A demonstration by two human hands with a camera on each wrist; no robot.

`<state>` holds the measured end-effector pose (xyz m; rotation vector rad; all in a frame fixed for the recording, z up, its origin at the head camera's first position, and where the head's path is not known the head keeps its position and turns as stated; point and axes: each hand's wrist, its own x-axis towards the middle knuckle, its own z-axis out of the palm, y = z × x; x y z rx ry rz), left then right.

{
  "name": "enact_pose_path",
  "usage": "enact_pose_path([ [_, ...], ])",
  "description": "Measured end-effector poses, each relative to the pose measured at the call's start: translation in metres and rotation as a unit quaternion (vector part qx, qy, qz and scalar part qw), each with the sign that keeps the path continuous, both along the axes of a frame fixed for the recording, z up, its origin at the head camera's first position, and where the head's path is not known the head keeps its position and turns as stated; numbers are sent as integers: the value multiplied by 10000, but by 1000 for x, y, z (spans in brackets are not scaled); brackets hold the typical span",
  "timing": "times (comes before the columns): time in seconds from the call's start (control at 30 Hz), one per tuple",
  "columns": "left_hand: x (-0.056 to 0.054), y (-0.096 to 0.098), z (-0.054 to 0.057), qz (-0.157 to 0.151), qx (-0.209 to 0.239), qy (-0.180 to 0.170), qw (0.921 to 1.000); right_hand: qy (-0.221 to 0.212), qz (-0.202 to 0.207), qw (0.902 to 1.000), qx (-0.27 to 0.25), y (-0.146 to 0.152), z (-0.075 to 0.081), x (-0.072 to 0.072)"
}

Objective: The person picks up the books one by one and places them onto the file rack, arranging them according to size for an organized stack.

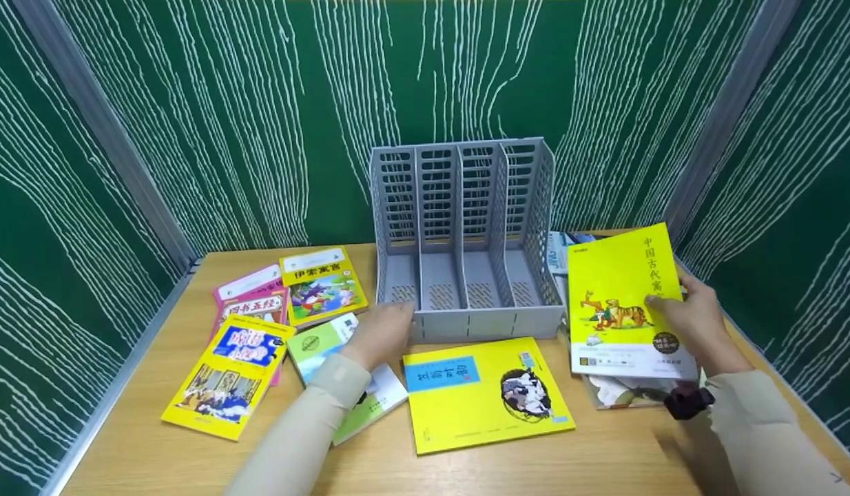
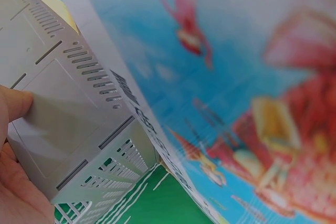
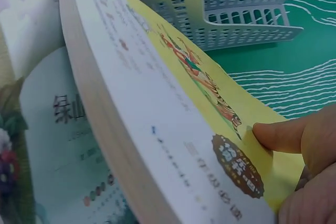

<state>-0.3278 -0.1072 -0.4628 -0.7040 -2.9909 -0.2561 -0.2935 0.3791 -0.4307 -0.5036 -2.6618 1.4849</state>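
Note:
My right hand [image 1: 700,320] grips a yellow book [image 1: 621,289] by its right edge, thumb on the cover above the tiger picture. The book is tilted up over other books; in the right wrist view its page edge and white cover band [image 3: 131,93] show. With my left hand [image 1: 380,334] I hold the front left corner of a grey four-slot file rack [image 1: 483,324]. In the left wrist view the thumb [image 2: 18,103] lies on the rack's front panel; the fingertips are mostly hidden. A blurred picture book cover [image 2: 226,77] fills much of that view.
A yellow landscape book [image 1: 490,399] lies before the rack, and a green book [image 1: 370,396] lies partly under my left forearm. Several books, among them a yellow one [image 1: 225,379], lie at the left. More books [image 1: 625,393] lie beneath the held one. Green walls surround the table.

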Motion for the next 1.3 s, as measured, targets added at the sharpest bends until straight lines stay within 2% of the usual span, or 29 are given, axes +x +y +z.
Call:
enact_pose_path([
  [0.2, -1, 0, -1, 5, 58, -30, 10000, 332, -259, 9991, 80, -3, 8, -1],
  [0.47, -1, -2, -3, -8, 60, 123, 9999, 736, -532, 9957, 161, -8, 15, 3],
  [0.6, -1, -1, -3, -21, -2, 292, 9996, 1024, -681, 9923, 164, -11, 18, 6],
  [0.73, 0, 0, -2, 58, -17, 224, 9997, 1372, -826, 9868, 218, -15, 22, 8],
  [0.93, 0, 1, 0, 155, 74, -53, 9998, 2292, -867, 9692, 257, -26, 27, 13],
  [1.1, 1, 1, -1, 113, 78, -34, 9999, 2962, -587, 9519, 512, -38, 30, 17],
  [1.3, 2, 0, -1, 101, 71, -12, 9999, 3517, -191, 9315, 910, -52, 34, 22],
])
